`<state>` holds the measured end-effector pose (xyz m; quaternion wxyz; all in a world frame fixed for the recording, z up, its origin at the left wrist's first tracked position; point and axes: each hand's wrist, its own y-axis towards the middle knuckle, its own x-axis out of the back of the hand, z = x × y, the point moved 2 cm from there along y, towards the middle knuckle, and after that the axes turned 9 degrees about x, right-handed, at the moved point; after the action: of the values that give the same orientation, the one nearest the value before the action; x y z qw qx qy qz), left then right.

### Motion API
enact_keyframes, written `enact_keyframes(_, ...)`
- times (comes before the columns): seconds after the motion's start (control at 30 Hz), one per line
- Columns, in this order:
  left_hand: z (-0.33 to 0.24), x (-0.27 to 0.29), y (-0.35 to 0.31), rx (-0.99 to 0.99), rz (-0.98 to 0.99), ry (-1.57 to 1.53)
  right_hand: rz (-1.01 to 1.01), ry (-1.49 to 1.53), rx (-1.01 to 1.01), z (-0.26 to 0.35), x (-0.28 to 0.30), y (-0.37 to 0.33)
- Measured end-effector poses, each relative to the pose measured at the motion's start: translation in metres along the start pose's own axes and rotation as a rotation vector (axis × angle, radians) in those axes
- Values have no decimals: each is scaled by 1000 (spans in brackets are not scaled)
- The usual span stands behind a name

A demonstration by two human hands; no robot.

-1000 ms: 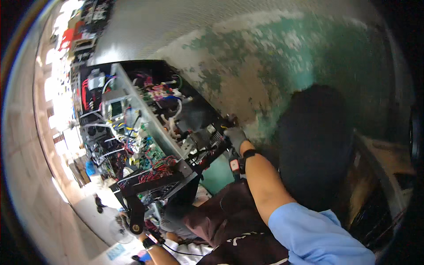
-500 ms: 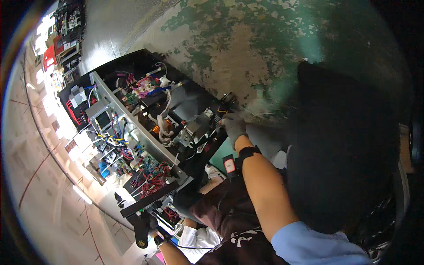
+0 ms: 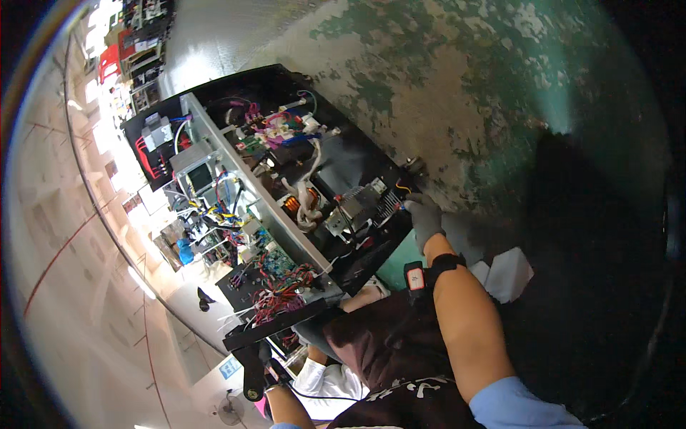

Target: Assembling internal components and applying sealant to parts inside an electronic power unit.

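Note:
An open machine cabinet (image 3: 350, 175), black with a metal divider (image 3: 257, 186), stands tilted across the middle, its wiring and circuit boards exposed. My right hand (image 3: 426, 217), in a grey glove, is closed on its near right edge, beside a heatsink (image 3: 389, 205) and a short yellow wire. At the lower left, my left hand (image 3: 274, 370) is closed on a black bracket (image 3: 254, 368) at the cabinet's end; most of its fingers are hidden against the dark part. Red wires (image 3: 282, 300) bunch close to that end. A copper-wound coil (image 3: 291, 204) sits between the hands.
A caster (image 3: 414, 166) juts from the cabinet's right edge. Worn green and grey floor (image 3: 464, 93) lies beyond it. A pale crumpled piece (image 3: 509, 275) is right of my right forearm. Someone in a white garment (image 3: 311, 379) is at the bottom. More equipment (image 3: 146, 43) lines the far left.
The cabinet and both my hands appear shifted to the right in the view, which has also turned. Both hands keep their places on the cabinet. The pale piece at right shows more fully.

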<state>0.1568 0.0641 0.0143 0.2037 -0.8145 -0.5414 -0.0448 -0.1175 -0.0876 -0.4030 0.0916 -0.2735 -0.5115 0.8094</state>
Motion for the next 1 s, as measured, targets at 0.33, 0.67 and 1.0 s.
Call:
enact_keyframes(0.33,14,48,30,55,658,-448,92,-243,157,-37,9,44)
enact_keyframes(0.67,10,12,-16,-119,-61,-552,298,-201,62,-20,26,59)
enact_keyframes(1.0,14,-5,-45,-404,-2,-451,536,-486,247,49,41,-7)
